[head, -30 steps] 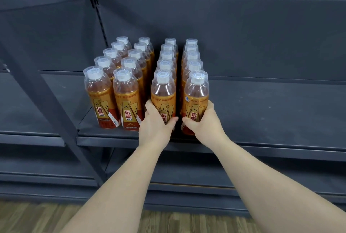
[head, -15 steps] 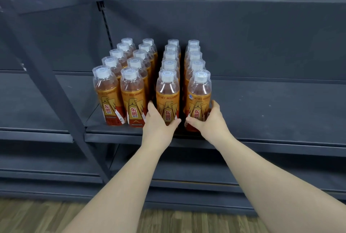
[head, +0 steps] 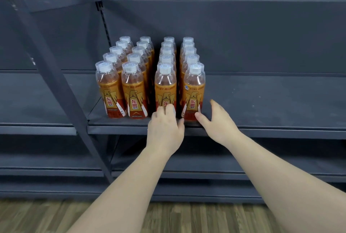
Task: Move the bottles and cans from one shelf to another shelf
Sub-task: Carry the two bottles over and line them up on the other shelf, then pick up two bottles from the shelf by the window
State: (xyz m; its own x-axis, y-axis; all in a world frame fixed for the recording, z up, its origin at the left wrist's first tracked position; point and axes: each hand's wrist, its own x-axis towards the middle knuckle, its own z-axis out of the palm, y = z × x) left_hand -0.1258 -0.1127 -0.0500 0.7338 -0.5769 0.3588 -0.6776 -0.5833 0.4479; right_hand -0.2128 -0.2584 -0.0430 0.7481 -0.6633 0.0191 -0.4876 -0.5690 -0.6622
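Several orange drink bottles with white caps stand in four rows on a dark grey shelf. My left hand is at the base of the front bottle of the third row, with its fingertips resting against the label's lower front. Just right of the front bottle of the fourth row, my right hand has its fingers spread clear of the bottle. Its thumb tip lies beside the bottle's base. Neither hand wraps round a bottle.
A slanted grey steel brace crosses in front of the shelving on the left. Bare shelf surface runs to the right of the bottles. Lower shelves sit beneath, above a wooden floor.
Both hands have let go of the two front bottles they gripped, which now stand on the shelf. The fingers have come off the sides. The view has shifted slightly.
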